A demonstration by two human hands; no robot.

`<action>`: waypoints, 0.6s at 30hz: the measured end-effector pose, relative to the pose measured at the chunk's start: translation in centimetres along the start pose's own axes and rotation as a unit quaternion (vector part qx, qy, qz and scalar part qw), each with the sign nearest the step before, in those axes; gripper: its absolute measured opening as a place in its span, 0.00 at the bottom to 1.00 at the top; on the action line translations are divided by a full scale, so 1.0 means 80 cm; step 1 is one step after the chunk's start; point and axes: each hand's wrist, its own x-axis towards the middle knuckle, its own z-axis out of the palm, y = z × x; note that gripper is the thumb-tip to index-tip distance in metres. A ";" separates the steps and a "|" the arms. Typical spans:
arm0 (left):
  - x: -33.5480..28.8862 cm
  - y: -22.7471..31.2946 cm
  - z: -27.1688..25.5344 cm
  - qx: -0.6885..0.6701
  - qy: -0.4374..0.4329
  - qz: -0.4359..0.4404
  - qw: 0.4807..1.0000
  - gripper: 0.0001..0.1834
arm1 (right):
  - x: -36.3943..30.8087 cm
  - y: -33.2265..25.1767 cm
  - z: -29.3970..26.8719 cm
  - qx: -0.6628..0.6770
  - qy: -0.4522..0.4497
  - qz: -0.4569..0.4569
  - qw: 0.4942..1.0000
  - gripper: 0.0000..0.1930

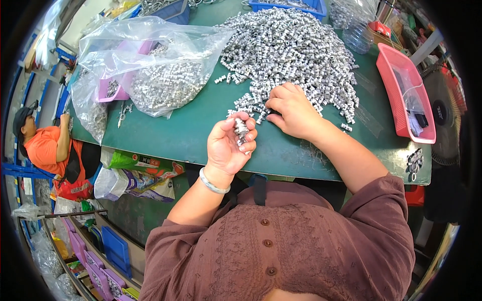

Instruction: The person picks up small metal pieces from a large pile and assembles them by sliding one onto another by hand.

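Note:
A large heap of small silvery ribbed metal parts (291,50) spreads over the green table (181,135) in front of me. My left hand (232,140) is palm up near the table's front edge, its fingers curled round several of these parts (241,129). At the heap's near edge my right hand (293,111) reaches down, fingers bent and touching the loose parts there. Whether a part sits between its fingertips is hidden by the hand. To the left of the heap lies a clear plastic bag (173,75) filled with similar small parts.
A purple scoop-like container (120,93) shows inside the bag. On the right stand a pink basket (401,95) and a fan (444,113). Blue trays (173,12) sit at the back. Another person in orange (50,150) works at far left. Dark rings (414,161) lie at the right corner.

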 end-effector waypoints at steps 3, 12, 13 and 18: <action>0.001 -0.001 0.006 0.007 0.015 0.004 1.000 0.13 | 0.001 0.001 0.000 -0.026 -0.007 0.007 1.000 0.05; 0.001 -0.007 0.008 0.086 0.085 0.021 0.992 0.08 | 0.000 0.011 0.000 0.004 0.020 0.036 0.999 0.04; 0.000 -0.007 0.010 0.108 0.102 0.024 0.989 0.06 | 0.001 0.010 -0.002 -0.009 0.016 0.033 0.999 0.05; 0.000 -0.008 0.009 0.137 0.107 0.029 0.984 0.04 | 0.000 0.001 0.001 -0.023 0.013 0.014 1.000 0.07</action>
